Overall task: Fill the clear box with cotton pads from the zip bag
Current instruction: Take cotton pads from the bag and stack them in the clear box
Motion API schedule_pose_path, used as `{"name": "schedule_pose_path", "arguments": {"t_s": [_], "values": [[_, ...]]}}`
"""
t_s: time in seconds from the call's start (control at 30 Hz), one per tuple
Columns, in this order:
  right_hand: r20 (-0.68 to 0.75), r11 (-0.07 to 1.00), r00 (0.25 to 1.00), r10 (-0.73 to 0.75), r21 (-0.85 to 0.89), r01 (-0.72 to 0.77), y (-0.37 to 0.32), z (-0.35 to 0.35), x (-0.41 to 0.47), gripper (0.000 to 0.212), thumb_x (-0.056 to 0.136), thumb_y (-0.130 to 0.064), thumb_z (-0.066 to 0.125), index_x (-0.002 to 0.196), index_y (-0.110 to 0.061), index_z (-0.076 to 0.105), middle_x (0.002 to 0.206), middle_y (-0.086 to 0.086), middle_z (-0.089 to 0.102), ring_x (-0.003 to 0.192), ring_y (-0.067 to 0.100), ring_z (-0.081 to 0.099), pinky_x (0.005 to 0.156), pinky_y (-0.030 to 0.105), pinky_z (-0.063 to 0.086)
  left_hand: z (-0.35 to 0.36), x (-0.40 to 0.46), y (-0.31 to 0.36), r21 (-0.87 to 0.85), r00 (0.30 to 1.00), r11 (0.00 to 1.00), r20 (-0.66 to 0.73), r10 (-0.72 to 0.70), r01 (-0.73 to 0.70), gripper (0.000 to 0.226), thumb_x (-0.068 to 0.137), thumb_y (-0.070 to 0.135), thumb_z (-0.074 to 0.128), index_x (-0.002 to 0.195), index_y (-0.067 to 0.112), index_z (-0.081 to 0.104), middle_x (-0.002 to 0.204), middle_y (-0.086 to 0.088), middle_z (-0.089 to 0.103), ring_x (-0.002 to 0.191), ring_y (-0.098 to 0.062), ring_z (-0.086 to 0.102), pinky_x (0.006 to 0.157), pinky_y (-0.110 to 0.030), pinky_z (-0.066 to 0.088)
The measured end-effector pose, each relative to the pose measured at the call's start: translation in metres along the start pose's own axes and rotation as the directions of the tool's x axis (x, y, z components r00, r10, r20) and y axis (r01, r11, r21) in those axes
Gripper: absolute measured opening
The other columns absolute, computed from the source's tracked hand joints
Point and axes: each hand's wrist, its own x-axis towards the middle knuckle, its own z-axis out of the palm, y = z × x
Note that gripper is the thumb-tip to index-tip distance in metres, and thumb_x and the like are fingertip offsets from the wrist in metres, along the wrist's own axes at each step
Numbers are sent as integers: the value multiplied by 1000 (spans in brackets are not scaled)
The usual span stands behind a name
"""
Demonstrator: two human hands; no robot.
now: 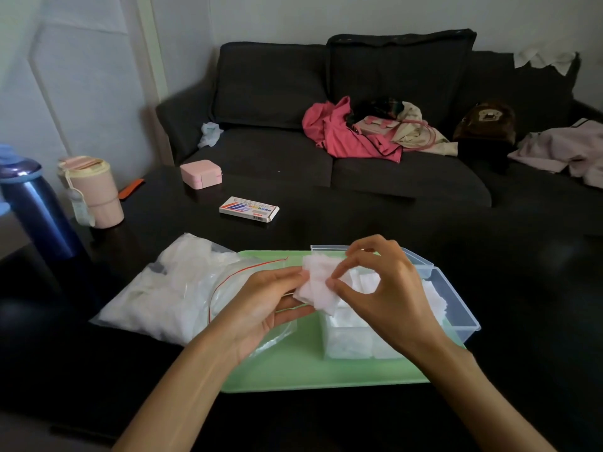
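Both hands grasp a small stack of cotton pads (318, 285): left hand (264, 308) supports it from below with fingers curled under, right hand (381, 288) pinches the near edge with thumb and forefinger, likely squaring the stack so it drops in flat. Directly under and just behind the grip sits the clear box (456, 308), already largely full of pads, lid hinged open on the far side, on a green tray (293, 370). Zip bag (169, 288) lies left of the grip, mouth toward the hands for easy reach, still holding plenty.
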Motion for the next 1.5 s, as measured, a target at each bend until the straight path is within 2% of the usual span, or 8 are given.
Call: {"name": "schedule_pose_path", "arguments": {"t_s": [0.23, 0.37, 0.57, 0.8, 0.93, 1.13, 1.27, 1.5], "values": [[178, 998, 984, 7, 66, -19, 4, -12, 2, 20, 78, -30, 73, 95, -37, 66, 97, -20, 57, 89, 2, 52, 70, 6, 38, 1, -2, -1, 93, 1000, 996, 23, -6, 4, 17, 93, 12, 54, 97, 12, 70, 89, -8, 75, 75, -16, 72, 63, -24, 58], [221, 992, 975, 29, 114, -55, 5, -14, 3, 16, 74, -31, 76, 81, -40, 64, 95, -15, 56, 87, 3, 51, 69, 5, 35, 0, -2, 0, 152, 999, 988, 44, -24, 17, 18, 93, 14, 54, 97, 14, 71, 86, -5, 75, 73, -14, 71, 64, -24, 58], [339, 780, 906, 252, 483, -397, 5, -18, 9, 9, 66, -37, 77, 66, -31, 70, 111, -19, 59, 92, -4, 60, 74, 14, 46, 2, 2, -4, 200, 998, 980, -53, 33, -22, 19, 94, 14, 52, 103, 14, 69, 91, -5, 75, 82, -16, 72, 64, -23, 57], [241, 853, 909, 339, 330, -405, 10, -8, 5, 13, 71, -30, 78, 69, -34, 66, 107, -21, 55, 97, -10, 53, 74, 16, 42, 14, 4, -2, 97, 1000, 995, -1, 9, -9, 21, 90, 27, 56, 98, 15, 72, 90, -4, 75, 80, -15, 72, 61, -23, 56], [165, 797, 871, 463, 352, -490, 10, -3, 3, 27, 73, -33, 76, 94, -27, 60, 102, -14, 57, 89, 1, 56, 64, 14, 44, 22, 8, -7, 180, 986, 974, -77, 150, -134, 11, 88, 20, 63, 89, 19, 74, 85, 4, 75, 81, -8, 71, 65, -18, 56], [493, 561, 736, 463, 480, -674, 17, -25, 6, 26, 82, -32, 66, 96, -10, 71, 85, -9, 69, 75, -3, 61, 76, 22, 42, 45, 17, -17, 239, 900, 889, -102, 423, -391, 12, 88, 20, 63, 84, 25, 72, 75, 16, 72, 70, 9, 63, 62, -4, 44], [422, 447, 760, 495, 626, -639, 21, -29, 14, 19, 84, -21, 67, 101, -14, 68, 91, -1, 74, 88, 11, 69, 74, 22, 55, 53, 28, -12, 334, 902, 870, -108, 417, -362, 12, 78, 15, 73, 80, 26, 68, 76, 12, 72, 72, 2, 67, 64, -9, 48], [556, 488, 675, 486, 469, -737, 40, -46, 18, 18, 79, -17, 72, 97, -13, 72, 89, 0, 75, 83, 8, 71, 66, 19, 56, 53, 45, -10, 531, 934, 793, -12, 358, -297, 6, 77, 28, 74, 81, 24, 72, 75, 7, 72, 80, -11, 68, 82, -34, 51]]}}
